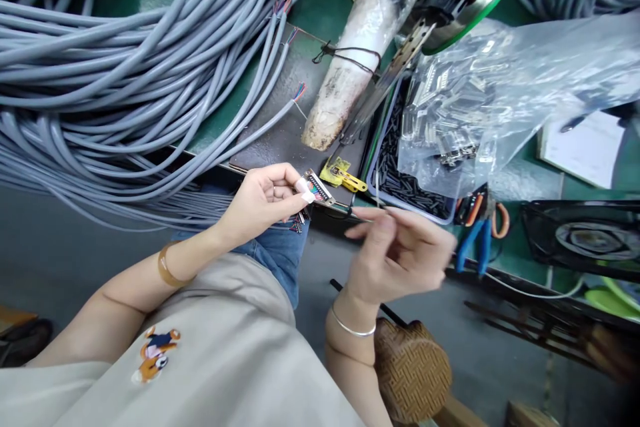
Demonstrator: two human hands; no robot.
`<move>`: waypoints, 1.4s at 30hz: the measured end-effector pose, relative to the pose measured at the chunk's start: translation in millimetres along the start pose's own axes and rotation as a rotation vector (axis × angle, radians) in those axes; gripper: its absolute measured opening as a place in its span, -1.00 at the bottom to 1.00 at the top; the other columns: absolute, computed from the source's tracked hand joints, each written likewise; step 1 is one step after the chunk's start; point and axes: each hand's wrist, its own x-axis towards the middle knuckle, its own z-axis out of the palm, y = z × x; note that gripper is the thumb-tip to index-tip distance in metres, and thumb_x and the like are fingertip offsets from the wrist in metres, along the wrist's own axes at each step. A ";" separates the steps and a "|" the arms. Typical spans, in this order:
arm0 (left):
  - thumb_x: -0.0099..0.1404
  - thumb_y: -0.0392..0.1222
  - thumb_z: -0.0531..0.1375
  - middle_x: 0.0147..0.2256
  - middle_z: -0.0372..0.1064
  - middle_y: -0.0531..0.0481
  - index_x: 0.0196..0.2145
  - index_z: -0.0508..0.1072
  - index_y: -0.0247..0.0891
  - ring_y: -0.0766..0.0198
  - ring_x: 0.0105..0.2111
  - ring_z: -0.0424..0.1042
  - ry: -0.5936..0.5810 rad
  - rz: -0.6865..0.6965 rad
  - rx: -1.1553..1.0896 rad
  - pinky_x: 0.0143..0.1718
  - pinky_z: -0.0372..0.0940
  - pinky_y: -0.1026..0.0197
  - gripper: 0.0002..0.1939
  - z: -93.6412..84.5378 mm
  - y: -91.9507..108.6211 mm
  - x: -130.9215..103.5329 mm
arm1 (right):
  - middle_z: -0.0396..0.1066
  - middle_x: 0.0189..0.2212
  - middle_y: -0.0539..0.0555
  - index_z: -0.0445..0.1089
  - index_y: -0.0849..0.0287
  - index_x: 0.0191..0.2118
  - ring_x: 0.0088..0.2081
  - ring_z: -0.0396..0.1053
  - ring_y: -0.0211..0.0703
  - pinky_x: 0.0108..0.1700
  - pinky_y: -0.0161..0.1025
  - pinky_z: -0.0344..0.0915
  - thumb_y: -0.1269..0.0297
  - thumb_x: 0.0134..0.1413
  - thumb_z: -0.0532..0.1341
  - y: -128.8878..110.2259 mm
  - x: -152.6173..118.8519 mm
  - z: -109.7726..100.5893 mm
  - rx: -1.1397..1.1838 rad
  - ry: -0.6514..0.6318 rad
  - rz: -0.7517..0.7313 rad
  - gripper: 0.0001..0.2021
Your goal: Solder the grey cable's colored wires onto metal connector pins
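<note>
My left hand [273, 200] pinches a small metal-edged connector [319, 188] with coloured wires between thumb and fingers, at the bench's front edge. Below it, other wired connectors [299, 221] hang over my leg. To the right, my right hand [400, 250] is closed, thumb against fingertips, on a thin strand [378, 190] that points upward; motion blurs the fingers. The two hands are apart. A yellow-handled tool [353, 181] lies on the bench between and beyond them.
Grey cables [150, 67] pile up on the left. A wrapped soldering-fume pipe [345, 80] slants down centrally. On the right are a tray of black sleeves [400, 180], a plastic bag of metal parts [450, 100], blue-handled pliers [475, 243] and a black fan [590, 237]. A woven stool [413, 370] stands below.
</note>
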 end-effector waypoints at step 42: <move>0.16 -0.34 0.30 -0.51 0.33 0.09 -0.50 0.39 -0.27 0.43 -0.49 0.33 0.254 0.445 0.345 -0.48 0.26 0.39 -0.85 17.3 4.6 18.0 | 0.66 -0.20 0.05 0.39 0.10 -0.27 -0.22 0.63 -0.20 -0.15 -0.26 0.59 0.52 0.12 0.35 11.4 10.1 33.7 -0.072 -0.115 -0.298 -0.81</move>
